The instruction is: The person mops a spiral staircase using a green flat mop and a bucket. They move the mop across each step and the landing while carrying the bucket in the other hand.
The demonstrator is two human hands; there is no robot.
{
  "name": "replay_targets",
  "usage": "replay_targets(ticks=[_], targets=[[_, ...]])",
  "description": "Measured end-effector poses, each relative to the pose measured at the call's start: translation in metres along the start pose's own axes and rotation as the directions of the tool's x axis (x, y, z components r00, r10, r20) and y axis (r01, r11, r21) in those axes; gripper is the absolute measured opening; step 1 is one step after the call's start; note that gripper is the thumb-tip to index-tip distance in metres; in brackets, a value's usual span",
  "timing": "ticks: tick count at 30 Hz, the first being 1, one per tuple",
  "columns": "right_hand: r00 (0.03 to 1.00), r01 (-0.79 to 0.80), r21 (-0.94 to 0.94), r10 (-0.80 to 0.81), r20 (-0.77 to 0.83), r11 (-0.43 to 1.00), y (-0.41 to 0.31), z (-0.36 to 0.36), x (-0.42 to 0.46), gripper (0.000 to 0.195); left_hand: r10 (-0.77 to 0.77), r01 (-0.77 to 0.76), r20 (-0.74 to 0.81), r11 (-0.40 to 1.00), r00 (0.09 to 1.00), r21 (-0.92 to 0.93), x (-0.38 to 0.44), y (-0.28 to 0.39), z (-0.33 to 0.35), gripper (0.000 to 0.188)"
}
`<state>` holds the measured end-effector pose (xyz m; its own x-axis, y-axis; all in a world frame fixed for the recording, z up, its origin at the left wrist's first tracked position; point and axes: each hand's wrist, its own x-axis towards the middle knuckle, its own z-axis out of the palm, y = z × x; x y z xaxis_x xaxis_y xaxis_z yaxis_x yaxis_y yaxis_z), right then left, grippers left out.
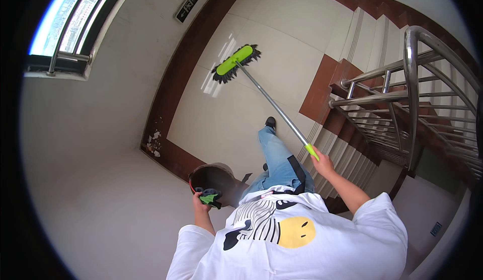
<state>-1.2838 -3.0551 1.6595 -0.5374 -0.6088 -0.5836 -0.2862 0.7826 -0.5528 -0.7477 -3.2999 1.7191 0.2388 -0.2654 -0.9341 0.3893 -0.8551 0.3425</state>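
Note:
My right hand (pixel 322 162) grips the green end of a long metal pole, the handle of a flat mop (pixel 234 60). The mop's green head with dark grey fringe rests on the pale tiled landing. At the lower left, my left hand (pixel 201 200) holds a pair of black and green gloves (pixel 210 197) or a cloth; which one I cannot tell. The same hand is at the rim of a dark bucket (pixel 213 180) with a red edge, and its fingers are partly hidden. The bucket's inside looks dark.
Stairs (pixel 371 38) rise at the upper right, and another flight (pixel 339 151) lies beside my right arm. A steel railing (pixel 411 91) stands between them. White debris (pixel 154 144) lies in the landing's left corner. A barred window (pixel 71 27) is at upper left.

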Motion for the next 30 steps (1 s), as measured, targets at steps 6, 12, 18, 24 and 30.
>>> replay_targets(ticks=[6,12,18,24,30], targets=[[0.999,0.049,0.098,-0.05,0.007,0.994,-0.22,0.022,0.243,0.047,0.097,-0.097,-0.004,0.995,0.995,-0.038,-0.027,0.053,0.075,0.036],[0.998,0.049,-0.067,-0.052,-0.039,0.997,-0.309,-0.072,0.351,0.042,0.096,-0.096,0.005,0.995,0.995,0.011,-0.028,0.102,0.153,0.032],[0.984,-0.176,-0.176,0.181,0.009,0.968,-0.069,-0.019,0.244,0.04,0.072,-0.08,0.079,0.992,0.994,0.095,-0.01,0.151,0.243,0.032],[0.818,-0.545,-0.128,0.559,0.137,0.828,-0.019,-0.012,-0.045,0.043,-0.024,-0.002,0.154,0.986,0.988,0.166,0.043,0.205,0.336,0.03],[0.868,-0.497,0.1,0.496,0.037,0.862,-0.116,0.022,-0.005,0.043,-0.086,0.032,0.157,0.947,0.984,0.321,0.078,0.262,0.426,0.027]])
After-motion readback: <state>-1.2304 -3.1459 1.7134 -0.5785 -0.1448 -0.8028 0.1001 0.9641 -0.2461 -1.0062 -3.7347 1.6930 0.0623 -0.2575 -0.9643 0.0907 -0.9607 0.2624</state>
